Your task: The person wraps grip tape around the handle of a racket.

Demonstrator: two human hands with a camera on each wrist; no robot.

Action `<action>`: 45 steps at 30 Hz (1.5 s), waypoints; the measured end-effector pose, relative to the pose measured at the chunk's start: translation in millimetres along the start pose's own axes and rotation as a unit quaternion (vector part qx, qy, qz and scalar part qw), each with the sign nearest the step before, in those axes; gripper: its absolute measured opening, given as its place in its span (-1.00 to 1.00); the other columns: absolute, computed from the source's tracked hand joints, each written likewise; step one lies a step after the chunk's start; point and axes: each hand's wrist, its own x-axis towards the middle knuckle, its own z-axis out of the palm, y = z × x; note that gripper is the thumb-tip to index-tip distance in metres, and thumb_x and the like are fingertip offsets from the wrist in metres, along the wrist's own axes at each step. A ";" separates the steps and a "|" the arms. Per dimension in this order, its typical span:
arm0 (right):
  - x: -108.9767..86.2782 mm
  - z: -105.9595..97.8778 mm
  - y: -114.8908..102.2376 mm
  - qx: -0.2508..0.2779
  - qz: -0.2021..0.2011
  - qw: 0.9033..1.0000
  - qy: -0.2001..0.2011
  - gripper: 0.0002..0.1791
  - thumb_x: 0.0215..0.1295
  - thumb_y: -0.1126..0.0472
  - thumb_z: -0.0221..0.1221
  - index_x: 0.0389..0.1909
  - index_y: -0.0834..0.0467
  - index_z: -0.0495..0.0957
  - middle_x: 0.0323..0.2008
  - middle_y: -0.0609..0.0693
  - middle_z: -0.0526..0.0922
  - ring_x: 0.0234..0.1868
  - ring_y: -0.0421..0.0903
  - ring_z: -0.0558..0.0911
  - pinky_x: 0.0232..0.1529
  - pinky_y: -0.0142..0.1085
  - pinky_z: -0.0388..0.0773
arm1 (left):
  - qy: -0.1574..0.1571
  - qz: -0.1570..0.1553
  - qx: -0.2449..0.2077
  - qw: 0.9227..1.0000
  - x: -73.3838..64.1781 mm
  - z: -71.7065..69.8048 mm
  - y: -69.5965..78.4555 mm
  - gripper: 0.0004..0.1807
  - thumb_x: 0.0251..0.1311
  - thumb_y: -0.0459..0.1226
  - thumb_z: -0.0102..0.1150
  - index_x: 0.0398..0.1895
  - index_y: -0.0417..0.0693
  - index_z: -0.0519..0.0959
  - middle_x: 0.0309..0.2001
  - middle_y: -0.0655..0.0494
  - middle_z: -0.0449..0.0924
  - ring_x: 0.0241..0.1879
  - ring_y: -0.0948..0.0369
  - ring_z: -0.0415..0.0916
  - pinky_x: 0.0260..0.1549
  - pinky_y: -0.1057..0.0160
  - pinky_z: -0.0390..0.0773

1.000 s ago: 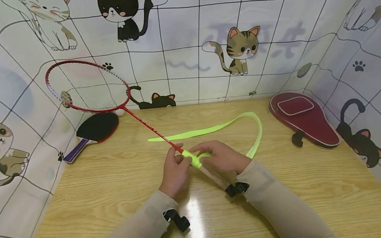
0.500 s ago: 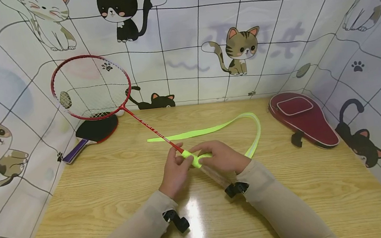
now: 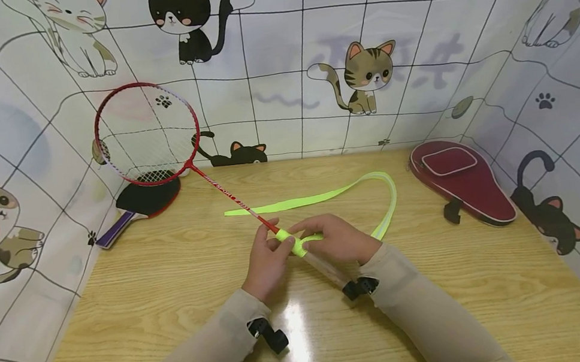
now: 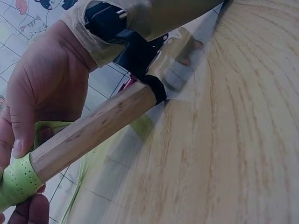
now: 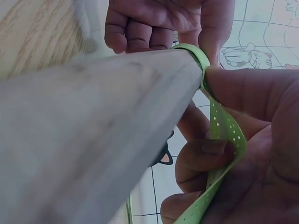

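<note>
A red badminton racket [image 3: 220,190] slants up to the left, its strung head raised in front of the wall. Yellow-green perforated grip tape [image 3: 314,200] is wound round the upper part of its handle. Below the winding, the bare wooden handle [image 4: 93,123] ends in a black-edged butt. My left hand [image 3: 267,262] pinches the wrapped part between thumb and fingers. My right hand [image 3: 337,238] grips the tape beside the handle; in the right wrist view the tape strip [image 5: 224,126] runs between its curled fingers and palm. The free tape curves across the table.
A table tennis bat [image 3: 147,195] with a black face lies at the back left, partly behind the racket head. A dark red bat case [image 3: 460,178] lies at the right. Cat-printed cloth walls [image 3: 280,55] border the wooden table [image 3: 173,292].
The racket has turned about its shaft, so its head shows as a narrower, taller oval and the shaft lettering faces up. Both hands stay nearly in place.
</note>
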 end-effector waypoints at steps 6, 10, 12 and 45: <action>0.8 -0.5 5.5 0.011 -0.001 1.000 -0.005 -0.52 0.42 0.33 0.20 0.31 -0.06 0.64 0.11 -0.03 0.75 0.09 -0.08 0.69 0.10 -0.10 0.58 | 0.007 0.001 0.010 1.000 0.1 0.8 2.2 -0.38 0.47 -0.32 0.17 0.53 -0.10 0.24 -0.15 -0.20 0.76 -0.35 0.25 0.59 -0.36 0.31 0.46; 0.8 -0.6 6.1 0.023 0.005 1.000 -0.012 -0.51 0.43 0.32 0.20 0.32 -0.07 0.63 0.05 -0.02 0.77 0.05 -0.08 0.70 0.12 -0.07 0.58 | 0.004 0.005 0.005 1.000 -0.6 1.1 2.7 -0.37 0.47 -0.34 0.14 0.54 -0.12 0.23 -0.12 -0.21 0.75 -0.26 0.21 0.63 -0.24 0.24 0.53; 0.5 -0.7 5.7 0.029 0.014 0.999 -0.018 -0.51 0.45 0.31 0.20 0.34 -0.07 0.61 0.01 -0.02 0.78 0.04 -0.09 0.70 0.13 -0.05 0.58 | 0.001 0.008 0.003 1.000 -0.7 1.3 2.6 -0.37 0.47 -0.35 0.13 0.55 -0.13 0.22 -0.09 -0.21 0.73 -0.22 0.19 0.64 -0.18 0.22 0.58; 3.9 11.3 5.8 0.069 -0.010 0.997 0.011 -0.48 0.47 0.41 0.16 0.39 0.04 0.54 0.33 0.01 0.61 0.28 0.03 0.62 0.30 0.02 0.51 | 0.048 0.026 0.029 0.998 0.3 -0.4 0.4 -0.30 0.43 -0.37 0.22 0.60 -0.15 0.28 -0.10 -0.17 0.73 -0.18 0.05 0.74 0.08 0.06 0.63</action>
